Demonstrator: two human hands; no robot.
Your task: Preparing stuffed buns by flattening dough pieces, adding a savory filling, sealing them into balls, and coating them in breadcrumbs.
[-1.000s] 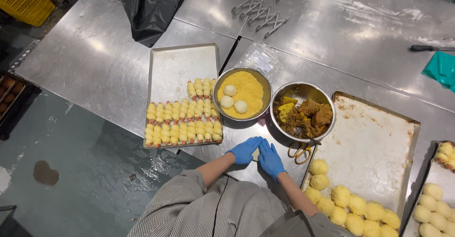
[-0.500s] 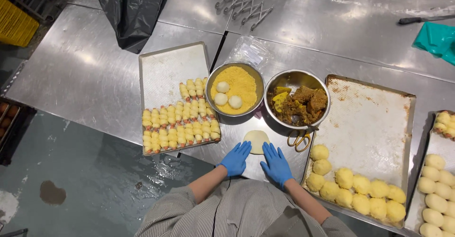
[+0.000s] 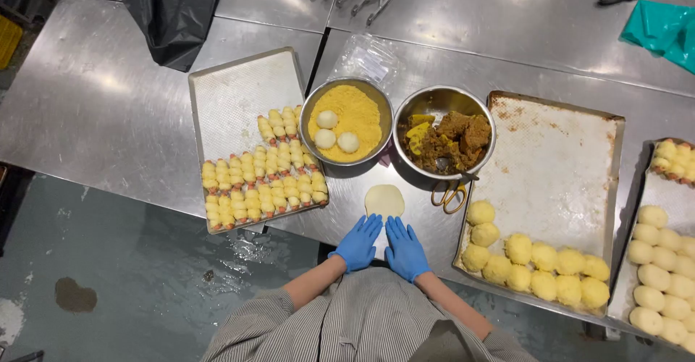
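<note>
Resting flat, left hand, right hand, near dough disc

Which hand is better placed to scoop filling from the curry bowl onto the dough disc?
Probably the right hand. It lies flat below the flattened dough disc, on the side nearer the bowl of brown filling. The left hand sits nearer the crumb bowl.

Blue gloves, grey striped sleeves

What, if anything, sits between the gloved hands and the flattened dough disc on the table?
Nothing visible does. The left hand and right hand lie flat on the steel table, fingertips just short of the dough disc, with only bare table surface between them.
</note>
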